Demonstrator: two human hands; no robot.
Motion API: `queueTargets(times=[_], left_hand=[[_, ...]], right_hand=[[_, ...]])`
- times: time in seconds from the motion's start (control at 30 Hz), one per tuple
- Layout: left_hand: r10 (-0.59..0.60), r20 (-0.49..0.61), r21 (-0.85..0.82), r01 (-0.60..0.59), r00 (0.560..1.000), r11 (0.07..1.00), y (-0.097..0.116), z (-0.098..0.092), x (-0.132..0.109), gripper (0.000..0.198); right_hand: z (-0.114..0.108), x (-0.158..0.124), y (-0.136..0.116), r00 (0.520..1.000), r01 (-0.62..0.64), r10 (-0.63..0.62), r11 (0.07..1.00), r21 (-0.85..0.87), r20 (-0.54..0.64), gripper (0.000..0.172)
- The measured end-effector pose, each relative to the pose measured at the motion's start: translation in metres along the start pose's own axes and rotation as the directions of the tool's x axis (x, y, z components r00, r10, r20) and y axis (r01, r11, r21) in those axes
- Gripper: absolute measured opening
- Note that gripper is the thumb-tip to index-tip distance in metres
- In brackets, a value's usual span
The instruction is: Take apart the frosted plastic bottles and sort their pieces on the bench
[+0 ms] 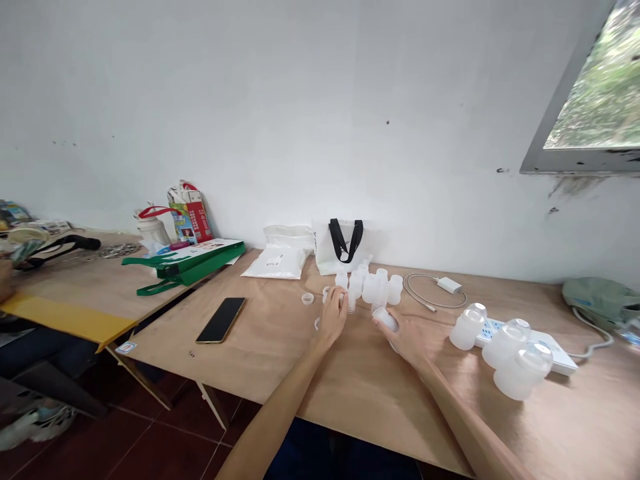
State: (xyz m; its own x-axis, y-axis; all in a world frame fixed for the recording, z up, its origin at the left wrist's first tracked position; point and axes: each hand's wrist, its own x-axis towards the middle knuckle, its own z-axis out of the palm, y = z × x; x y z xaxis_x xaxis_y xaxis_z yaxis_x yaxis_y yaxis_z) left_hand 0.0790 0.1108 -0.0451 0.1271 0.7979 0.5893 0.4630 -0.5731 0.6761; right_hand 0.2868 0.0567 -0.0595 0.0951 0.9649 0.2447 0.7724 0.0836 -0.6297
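Bare forearms lay nearest, the right hand curling its fingers round a whitish container, the left hand bent-fingered, pinch undeterminable, beside clustered bottles on the table; light, steady grip judged best.

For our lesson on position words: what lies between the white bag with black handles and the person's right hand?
In the head view, a cluster of translucent bottles sits between the bag and the right hand.
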Motion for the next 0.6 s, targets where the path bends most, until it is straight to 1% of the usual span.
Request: queueTargets(times=[0.07,0.17,0.27,0.33,0.43,0.6], left_hand=[[0.010,-0.033,-0.007,-0.011,0.999,1.000,0.004,-0.003,0.017,0.024],[0.022,-0.035,0.022,-0.021,0.999,1.000,0.008,-0.003,0.040,0.025],[0.048,0.021,0.064,-0.049,0.999,0.997,0.007,0.002,0.052,0.026],[0.045,0.088,0.106,-0.055,0.995,0.993,0.004,0.006,0.053,0.026],[0.020,0.163,0.166,-0.048,0.986,0.985,-0.003,0.011,0.045,0.023],[-0.023,0.160,0.138,0.001,0.987,0.990,-0.012,0.012,0.032,0.025]], right_hand=[[0.001,0.000,0.000,1.000,0.020,-0.019,1.000,-0.019,0.012,0.050],[0.001,0.000,-0.001,0.999,0.036,-0.036,0.998,-0.059,0.010,0.050],[0.000,-0.001,-0.002,1.000,0.028,-0.028,0.998,-0.053,0.011,0.052],[-0.001,-0.001,-0.003,0.999,0.026,-0.025,0.999,-0.037,0.020,0.052],[-0.001,-0.001,-0.002,0.999,0.035,-0.034,0.999,-0.038,0.026,0.052],[-0.001,-0.001,-0.002,0.999,0.032,-0.030,0.999,-0.044,0.032,0.052]])
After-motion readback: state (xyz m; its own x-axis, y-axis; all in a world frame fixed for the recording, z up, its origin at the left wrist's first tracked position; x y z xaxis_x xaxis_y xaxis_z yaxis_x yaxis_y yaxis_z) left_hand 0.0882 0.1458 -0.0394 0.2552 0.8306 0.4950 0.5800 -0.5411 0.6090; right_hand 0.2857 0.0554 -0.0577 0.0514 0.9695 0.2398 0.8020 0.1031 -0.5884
